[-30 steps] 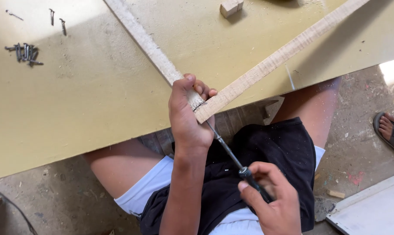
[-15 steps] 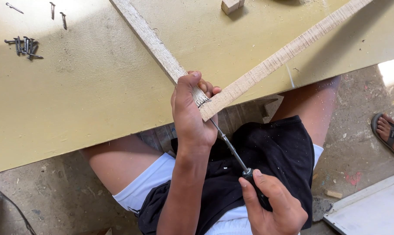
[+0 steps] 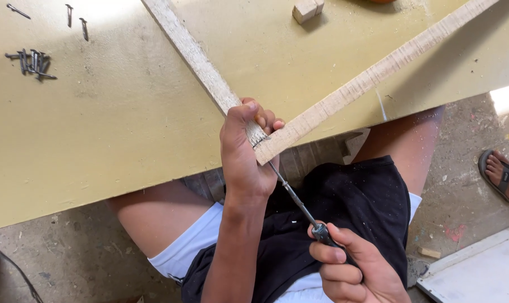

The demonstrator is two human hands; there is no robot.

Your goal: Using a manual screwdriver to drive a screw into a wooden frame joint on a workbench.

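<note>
Inspecting the joint at the near edge of the yellow board (image 3: 97, 140), we find 2 wooden strips meeting in a V at the corner. Our left hand (image 3: 244, 151) is wrapped tight around that corner, thumb up on the left strip (image 3: 195, 56) and fingers curled over the point where it touches the right strip (image 3: 372, 73). Our right hand (image 3: 352, 266) is closed in a full fist on the dark handle of a screwdriver (image 3: 293, 196), whose thin metal shaft runs up and left to the end face of the joint, just below the left hand's fingers.

Progress, as we judge it: the 2 strips are already laid out and butted together, and the tool tip is engaged at the joint end. We cannot tell whether a fastener is seated there, as the fingers hide the contact point. We judge the fastening of this corner unfinished; the far ends of both strips run out of view, so their state is unknown.

Condition of the work: both strips are pale, rough-sawn wood, and the right one shows a fuzzy, striped sawn face. They lie flat on the board, with the corner overhanging the edge above our lap.

Also present: a loose pile of dark nails (image 3: 32, 62) at the far left, and a small wood block (image 3: 307, 9) at the top.
</note>
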